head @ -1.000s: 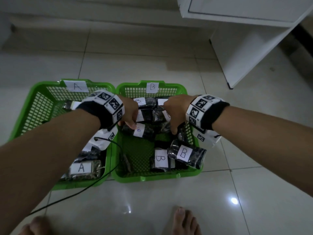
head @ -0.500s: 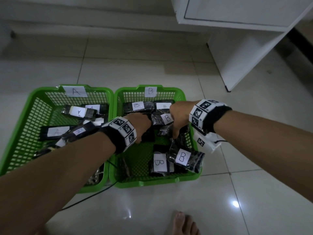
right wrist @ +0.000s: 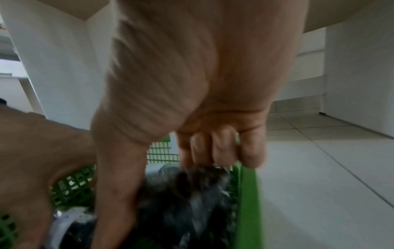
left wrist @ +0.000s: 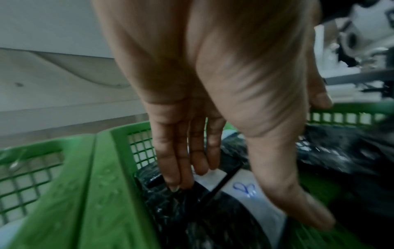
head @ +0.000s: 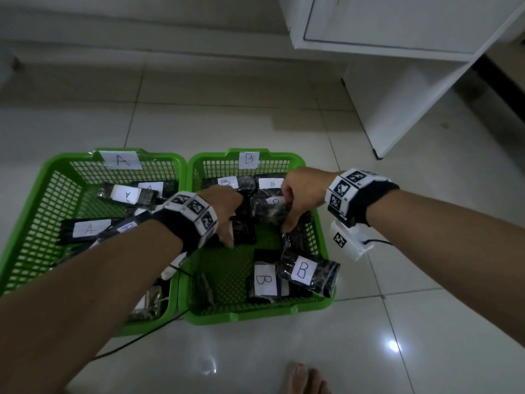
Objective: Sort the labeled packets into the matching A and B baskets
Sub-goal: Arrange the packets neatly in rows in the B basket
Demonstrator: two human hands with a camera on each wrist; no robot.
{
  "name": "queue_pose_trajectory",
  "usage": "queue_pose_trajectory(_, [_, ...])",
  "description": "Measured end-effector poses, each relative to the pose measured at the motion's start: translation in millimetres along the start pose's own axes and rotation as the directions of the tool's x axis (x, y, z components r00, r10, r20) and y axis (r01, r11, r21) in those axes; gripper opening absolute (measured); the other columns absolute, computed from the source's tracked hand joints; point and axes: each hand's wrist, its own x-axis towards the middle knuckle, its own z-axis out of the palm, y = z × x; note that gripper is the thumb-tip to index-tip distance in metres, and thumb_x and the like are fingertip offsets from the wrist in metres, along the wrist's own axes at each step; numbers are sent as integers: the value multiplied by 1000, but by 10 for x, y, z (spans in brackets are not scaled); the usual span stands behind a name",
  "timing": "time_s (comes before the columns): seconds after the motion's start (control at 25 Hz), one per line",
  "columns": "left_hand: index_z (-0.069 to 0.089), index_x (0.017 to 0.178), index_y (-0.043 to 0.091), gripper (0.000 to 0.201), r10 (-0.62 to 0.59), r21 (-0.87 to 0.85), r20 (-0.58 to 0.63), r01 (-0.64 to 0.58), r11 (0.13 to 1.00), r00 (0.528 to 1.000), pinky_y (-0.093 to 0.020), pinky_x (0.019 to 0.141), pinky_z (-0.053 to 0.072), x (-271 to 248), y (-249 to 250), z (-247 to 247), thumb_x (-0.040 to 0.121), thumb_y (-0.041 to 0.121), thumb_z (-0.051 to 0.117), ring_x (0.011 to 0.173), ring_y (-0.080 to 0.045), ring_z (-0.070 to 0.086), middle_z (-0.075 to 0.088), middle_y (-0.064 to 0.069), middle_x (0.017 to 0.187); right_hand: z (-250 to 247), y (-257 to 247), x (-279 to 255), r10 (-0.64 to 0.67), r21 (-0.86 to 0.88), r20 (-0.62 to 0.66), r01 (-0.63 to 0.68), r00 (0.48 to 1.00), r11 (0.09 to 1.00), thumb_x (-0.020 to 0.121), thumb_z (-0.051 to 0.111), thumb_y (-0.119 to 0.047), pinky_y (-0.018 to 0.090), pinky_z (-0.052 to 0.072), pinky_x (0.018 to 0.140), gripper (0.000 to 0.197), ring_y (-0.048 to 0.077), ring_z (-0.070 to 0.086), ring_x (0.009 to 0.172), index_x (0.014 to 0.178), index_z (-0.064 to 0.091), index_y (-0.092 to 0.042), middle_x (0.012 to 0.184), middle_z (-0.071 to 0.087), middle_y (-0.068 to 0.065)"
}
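Note:
Two green baskets stand side by side on the floor, basket A (head: 65, 163) on the left and basket B (head: 255, 315) on the right. Both hands reach into basket B. My left hand (head: 227, 223) has straight fingers and a spread thumb touching a dark packet (left wrist: 192, 210) with a white B label (left wrist: 245, 187). My right hand (head: 289, 211) curls its fingers and thumb round another dark B packet (head: 270, 211) near the basket's right wall; in the right wrist view the hand (right wrist: 166, 193) grips that packet (right wrist: 192, 193).
Several A packets (head: 127, 194) lie in basket A; more B packets (head: 308, 273) lie at the front of basket B. A white cabinet (head: 397, 81) stands at the back right. A black cable (head: 136, 341) runs across the tiles by a bare foot (head: 304, 376).
My left hand has drawn a little nearer inside basket B and its fingers have straightened. The right hand stays on its packet at the right side.

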Motion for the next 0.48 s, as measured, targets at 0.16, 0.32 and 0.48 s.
queue_pose_trajectory(0.16, [69,99,18,28,-162,-576,-256,-16,817,953,-35,84,57,-3,-236,-119,82,40,75,89,-21,68,70,-2,97,84,31,83,-142,-118,-385,104,912,988,59,86,-62,24,32,56,56,11,51,74,84,51,-26,83,53,-11])
queue_pose_trajectory(0.32, [72,105,19,24,-191,-846,-306,-174,504,933,-37,85,60,-64,-183,-182,84,31,77,91,-11,71,74,3,100,133,-136,146,-228,-63,-453,224,862,973,64,85,-58,25,31,61,53,10,49,77,85,45,-30,87,51,-12])
queue_pose_trajectory(0.48, [77,88,16,16,-245,-739,-513,-279,613,822,-37,87,58,-61,-282,-75,75,13,85,84,-8,72,76,6,88,205,-225,200,-125,307,-455,287,882,907,66,86,-56,31,48,63,49,16,62,75,87,57,-22,85,65,-5])
